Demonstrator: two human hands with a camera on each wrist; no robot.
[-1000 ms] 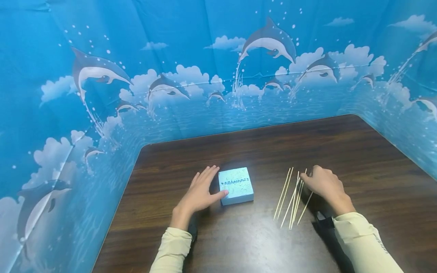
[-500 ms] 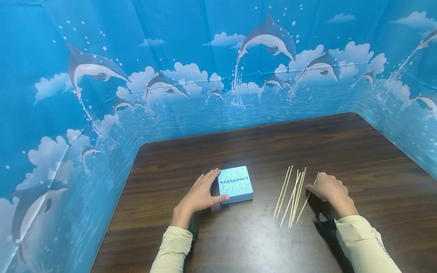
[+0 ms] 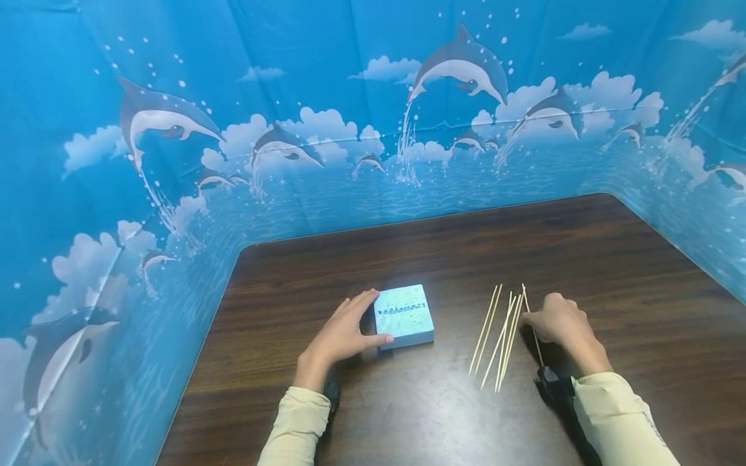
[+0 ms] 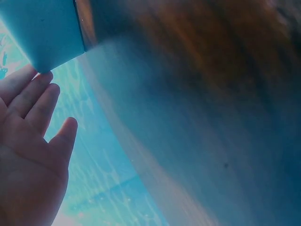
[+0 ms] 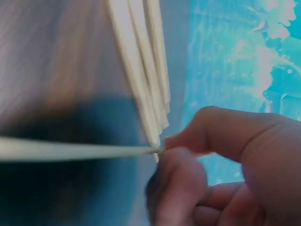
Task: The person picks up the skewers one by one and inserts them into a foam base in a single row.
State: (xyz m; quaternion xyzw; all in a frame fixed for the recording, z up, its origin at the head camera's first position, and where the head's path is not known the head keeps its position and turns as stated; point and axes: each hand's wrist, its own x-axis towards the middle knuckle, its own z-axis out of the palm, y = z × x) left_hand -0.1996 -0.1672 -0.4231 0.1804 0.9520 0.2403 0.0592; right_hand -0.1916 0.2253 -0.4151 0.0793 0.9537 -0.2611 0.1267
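Note:
A light blue foam block (image 3: pixel 403 316) lies on the table, a row of small dark holes across its top. My left hand (image 3: pixel 340 336) holds it at its left side, thumb at the front face and fingertips at the far left corner. In the left wrist view, the fingertips meet the block (image 4: pixel 54 35). My right hand (image 3: pixel 562 327) pinches a thin wooden stick (image 3: pixel 537 346) between thumb and index finger. The right wrist view shows that stick (image 5: pixel 75 150) running leftward from the fingertips. Several more sticks (image 3: pixel 506 340) lie just left of this hand.
The dark wood table (image 3: pixel 326 259) has rounded far corners. A blue dolphin-print sheet (image 3: pixel 326 97) hangs around its far and side edges. A black wrist device (image 3: pixel 553 380) sits under the right wrist.
My right hand has picked out one stick from the right of the group and swung its angle, apart from the others. My left fingers have drawn in against the block.

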